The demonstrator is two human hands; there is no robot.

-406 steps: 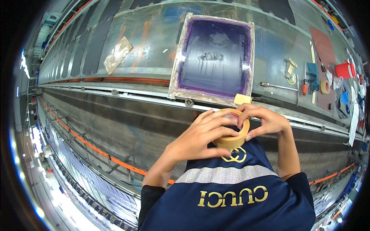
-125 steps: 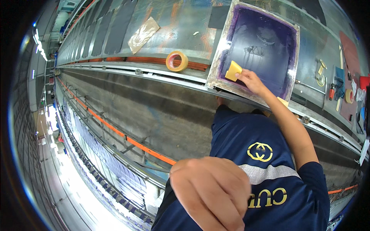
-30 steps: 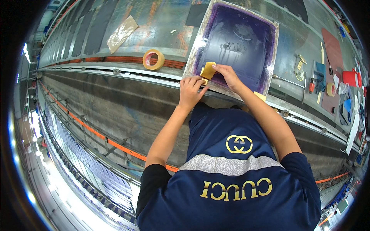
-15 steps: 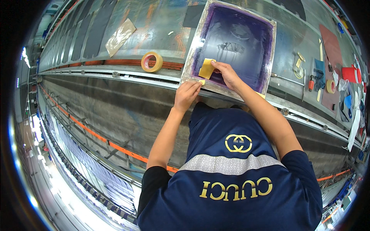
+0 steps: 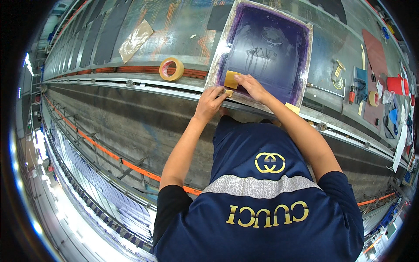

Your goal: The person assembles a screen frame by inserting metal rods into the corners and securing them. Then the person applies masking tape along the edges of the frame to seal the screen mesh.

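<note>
A framed printing screen (image 5: 217,59) with dark purple mesh lies on the glass-topped table, tilted slightly clockwise. Over its near left corner sits a piece of yellow tape (image 5: 231,80). My right hand (image 5: 253,86) pinches that piece at its right edge with thumb and fingertips, against the mesh. Beside it, my left hand (image 5: 211,101) is closed at the near rim of the frame, fingertips on a small yellow tape end (image 5: 229,93). Whether this end belongs to the same piece, I cannot tell. Another yellow tape strip (image 5: 292,108) sticks to the frame's near right corner.
Left of the frame a roll of yellow tape (image 5: 178,72) lies by the table edge, and a clear plastic packet (image 5: 136,41) farther back. At right are a red-handled screwdriver (image 5: 352,94), another tape roll (image 5: 374,98) and a red container (image 5: 397,85). A metal rail (image 5: 166,91) edges the table.
My right hand has come slightly nearer and left, bringing the yellow tape piece lower toward the frame's near left corner. My left hand has shifted only a little.
</note>
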